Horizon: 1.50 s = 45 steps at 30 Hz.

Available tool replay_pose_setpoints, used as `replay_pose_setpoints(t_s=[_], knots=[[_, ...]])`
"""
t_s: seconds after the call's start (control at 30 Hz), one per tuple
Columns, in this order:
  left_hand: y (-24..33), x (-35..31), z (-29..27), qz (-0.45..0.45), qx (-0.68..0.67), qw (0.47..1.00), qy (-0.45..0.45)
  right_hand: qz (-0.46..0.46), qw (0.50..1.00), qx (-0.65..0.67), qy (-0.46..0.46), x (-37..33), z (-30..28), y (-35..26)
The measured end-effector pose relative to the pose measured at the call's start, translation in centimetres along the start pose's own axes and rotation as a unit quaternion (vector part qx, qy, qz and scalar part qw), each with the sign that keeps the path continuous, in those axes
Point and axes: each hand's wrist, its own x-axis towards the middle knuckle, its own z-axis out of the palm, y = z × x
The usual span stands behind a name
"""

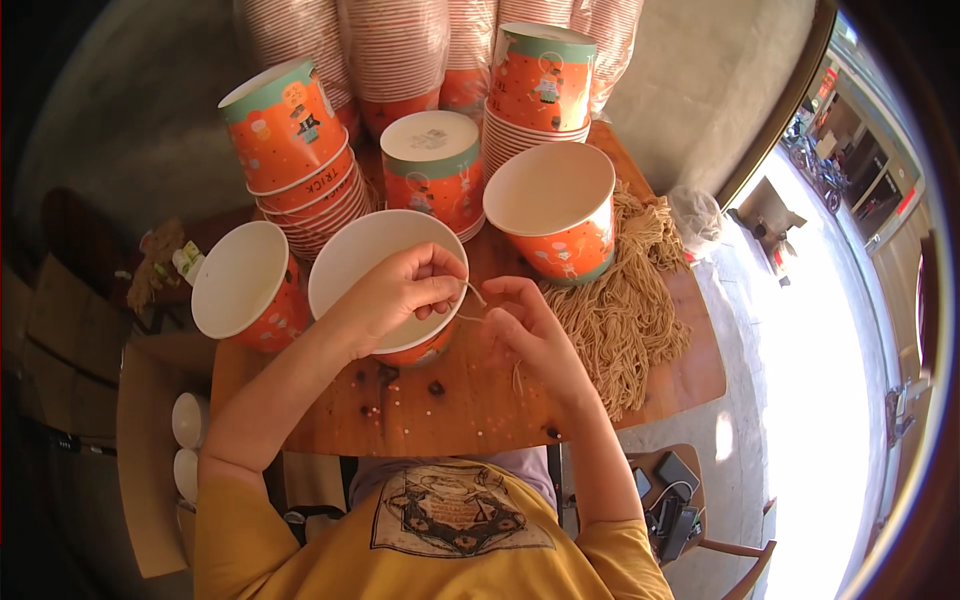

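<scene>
My left hand (428, 285) is closed in a pinch on a thin tan string (476, 292) above the near edge of a paper bucket (425, 353). This bucket is orange, white inside, and stands upright in the middle of the table. My right hand (535, 335) is just to the right, its fingers curled at the string's other strand. The string bends in a small loop between the two hands. Right of my right hand lies a heap of tan strings (630, 310). Whether the string is fixed to the bucket is hidden by my hands.
Upright buckets (560, 245) (270, 325) flank the middle one on the wooden table (330, 415). Behind are an upturned bucket (432, 185), nested stacks (305, 190) (535, 130) and plastic-wrapped stacks (395, 50). A cardboard box (150, 460) stands lower left, a chair with devices (670, 490) lower right.
</scene>
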Motion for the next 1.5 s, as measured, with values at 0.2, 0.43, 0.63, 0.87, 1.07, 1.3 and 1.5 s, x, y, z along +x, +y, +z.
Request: replay_pose_setpoints(t_s=[0.2,0.43,0.63,0.87,1.07,1.3,1.5], knots=[[0.1,0.0,-0.1,0.000,-0.028,1.000,-0.012,-0.035,0.986,-0.157,0.049,0.1,1.1,1.9],[0.2,0.0,-0.4,-0.013,-0.025,0.999,-0.016,-0.027,0.971,-0.224,0.081,0.1,1.3,3.0],[0.0,0.2,-0.2,0.013,-0.030,0.999,-0.023,-0.044,0.973,-0.228,-0.009,-0.8,1.2,-0.4],[0.1,0.2,-0.1,-0.003,-0.004,0.998,-0.059,-0.112,0.966,-0.234,-0.011,2.0,1.5,-4.5],[0.2,0.3,-0.5,-0.026,0.002,0.996,-0.083,-0.185,0.937,-0.294,0.028,3.2,1.4,-4.4],[0.3,0.3,-0.5,-0.064,-0.026,0.993,-0.092,-0.181,0.946,-0.255,0.088,3.0,1.4,-2.6],[0.3,0.8,-0.2,-0.057,-0.033,0.994,-0.089,-0.141,0.967,-0.163,0.138,1.1,0.1,-1.2]])
